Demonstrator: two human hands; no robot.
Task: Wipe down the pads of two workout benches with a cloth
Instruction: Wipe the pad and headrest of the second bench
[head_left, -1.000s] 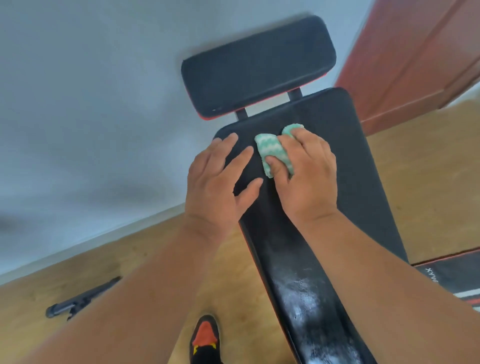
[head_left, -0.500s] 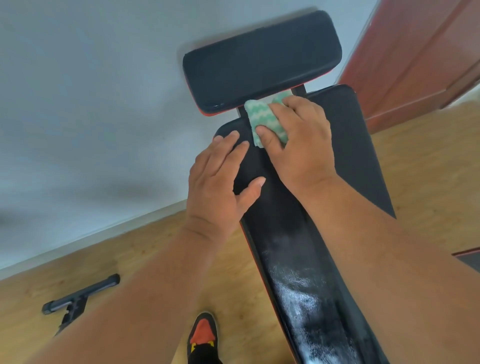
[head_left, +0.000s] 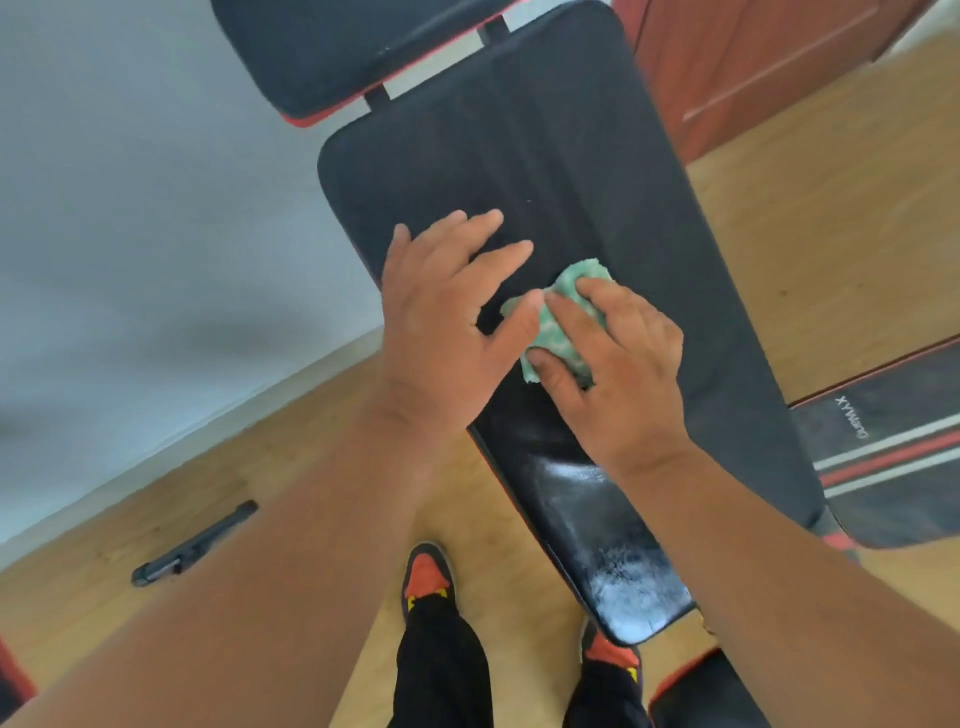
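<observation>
We press our right hand down on a green-and-white patterned cloth, fingers laid flat over it and the thumb tucked against its near edge, so the cloth is pinned on the middle of the long black back pad of the workout bench. Our left hand rests just beside it on the pad's left part, fingers spread and straight, holding nothing, its thumb touching the cloth's left corner. Beyond the long pad stands the smaller black head pad with a red underside, joined by two dark struts. The near end of the long pad shines with pale streaks. To the right lies a second bench pad with red and white stripes. Below, we see our orange-and-black shoes on the wooden floor, and a dark bar lying to the left.
</observation>
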